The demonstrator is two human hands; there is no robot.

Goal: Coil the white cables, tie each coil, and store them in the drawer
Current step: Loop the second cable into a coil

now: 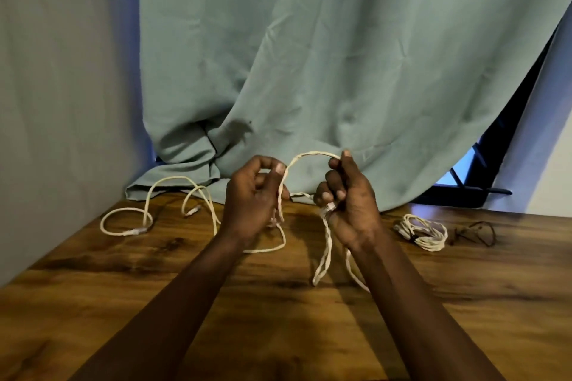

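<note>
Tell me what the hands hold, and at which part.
A white cable. The left hand and right hand each grip one end of its raised arch.

A dark-grained wooden table (309, 334) carries a tied white cable coil (422, 232) near its far edge. Just right of the coil lies a thin dark tie (475, 233). Well left of the coil, a loose white cable (127, 227) sprawls in loops, near a teal curtain hem (137, 190) resting on the wood.

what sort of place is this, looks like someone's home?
Most likely a room in a home: a wood-grain table sits beside a plain wall, and a teal curtain hangs over a window behind it.
</note>
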